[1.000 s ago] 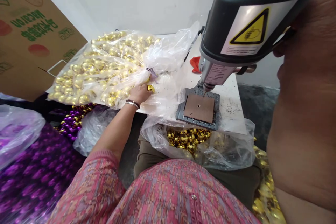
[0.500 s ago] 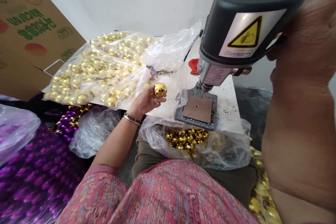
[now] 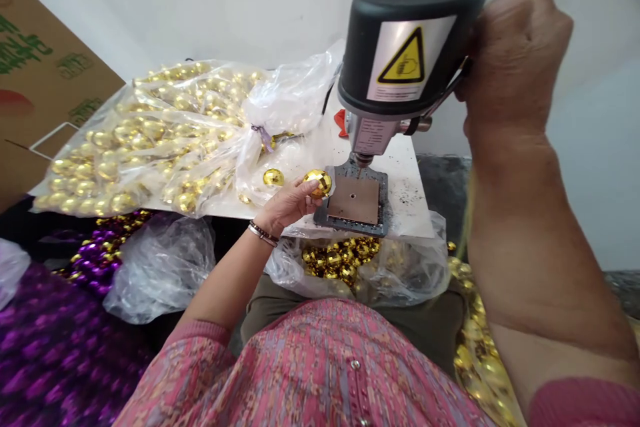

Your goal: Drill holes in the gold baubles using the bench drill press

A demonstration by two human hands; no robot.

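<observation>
A shiny gold faceted ball [image 3: 319, 183] is pinched between the thumb and fingers of my left hand [image 3: 293, 205], just left of the drill plate. My right hand [image 3: 515, 57] is closed at the side of a black bench drill press [image 3: 407, 47], round its lever [image 3: 453, 85]; the fingertips are hidden behind the wrist and the machine. Below the motor, the drill bit [image 3: 359, 172] points down over a brown square board [image 3: 354, 201] with a small hole, on the grey drill base [image 3: 384, 213]. Another gold ball [image 3: 273, 177] lies behind my left hand.
A tied clear bag of gold balls [image 3: 150, 133] covers the table's left side. An open bag of gold balls [image 3: 340, 259] hangs at the table's front edge. Purple balls [image 3: 60, 353] lie lower left, a cardboard box [image 3: 55, 87] stands behind, and dark shavings dot the white table [image 3: 407, 167].
My left hand has brought the gold ball rightward, close to the drill plate. The view has shifted right, so the drill and my right hand appear further left, and another gold ball shows behind.
</observation>
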